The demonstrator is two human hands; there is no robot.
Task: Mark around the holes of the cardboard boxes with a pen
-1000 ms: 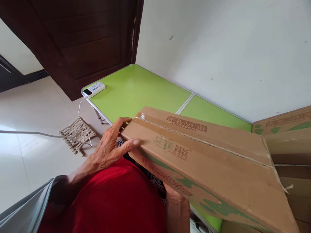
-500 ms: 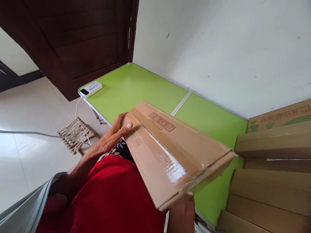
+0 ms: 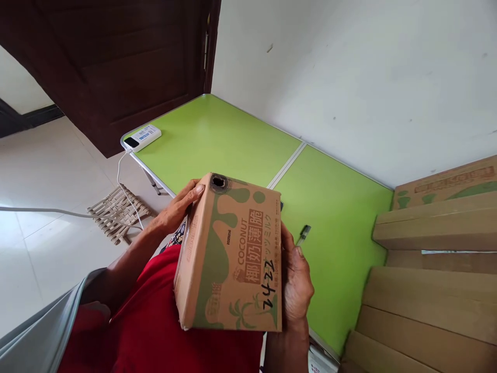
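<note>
Between both palms I hold a brown cardboard box [image 3: 233, 259] above the near edge of the green table. Its printed side faces up, with green splashes, palm trees, the word COCONUT and a handwritten "2422". A dark-ringed hole shows at its far left corner. My left hand [image 3: 180, 207] grips the left side near that corner, most of its fingers hidden behind. Against the right side presses my right hand [image 3: 297, 282], thumb along the edge. Just beyond the right hand, a pen-like object [image 3: 304, 234] lies on the table, partly covered by that hand.
The green folding table [image 3: 240, 140] stands against the wall. A white device [image 3: 143, 138] with a cable sits at its far left corner. Several cardboard boxes [image 3: 430, 311] are stacked at the right. A woven stool [image 3: 116, 213] stands on the floor at left, near a dark door [image 3: 140, 67].
The box has been turned in my hands: the taped face has swung to the left, and the printed side with the number now faces up. My right hand has come into view.
</note>
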